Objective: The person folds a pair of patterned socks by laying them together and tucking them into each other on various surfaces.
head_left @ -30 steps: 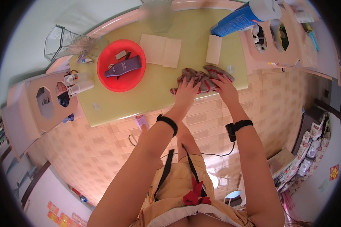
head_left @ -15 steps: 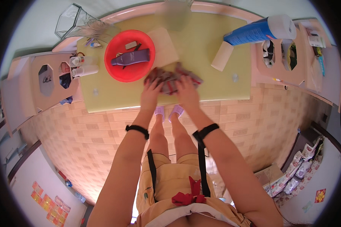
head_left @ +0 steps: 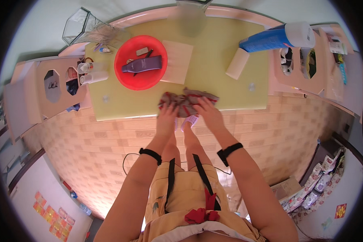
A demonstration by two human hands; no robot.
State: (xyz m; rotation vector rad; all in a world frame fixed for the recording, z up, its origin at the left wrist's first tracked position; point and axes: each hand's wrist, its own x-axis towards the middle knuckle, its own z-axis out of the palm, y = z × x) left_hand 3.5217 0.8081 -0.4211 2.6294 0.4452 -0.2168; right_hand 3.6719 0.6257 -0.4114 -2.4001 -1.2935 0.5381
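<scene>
A crumpled grey cloth with red stripes (head_left: 186, 102) lies bunched at the front edge of the light green table top (head_left: 213, 60), partly over the edge. My left hand (head_left: 167, 115) holds its left end, fingers curled over the fabric. At the right end my right hand (head_left: 209, 113) grips it, with the fingers bent onto the cloth. Behind the cloth, toward the left, stands a red plastic basin (head_left: 123, 80). Inside it lie a purple bottle (head_left: 143, 64), a small pale block (head_left: 142, 51) and a dark slim item. A flat off-white sheet (head_left: 178, 62) sits beside the basin.
A blue spray can with a white cap (head_left: 270, 38) and a cream cylinder (head_left: 237, 63) are at the right. White bottles (head_left: 94, 77) stand at the left, a glass vase (head_left: 82, 28) behind them. Side cabinets (head_left: 40, 88) flank the table. A thin black cable (head_left: 127, 156) crosses the floor.
Both hands have drawn the cloth toward me, from further in on the table to its front edge. More of the off-white sheet now shows.
</scene>
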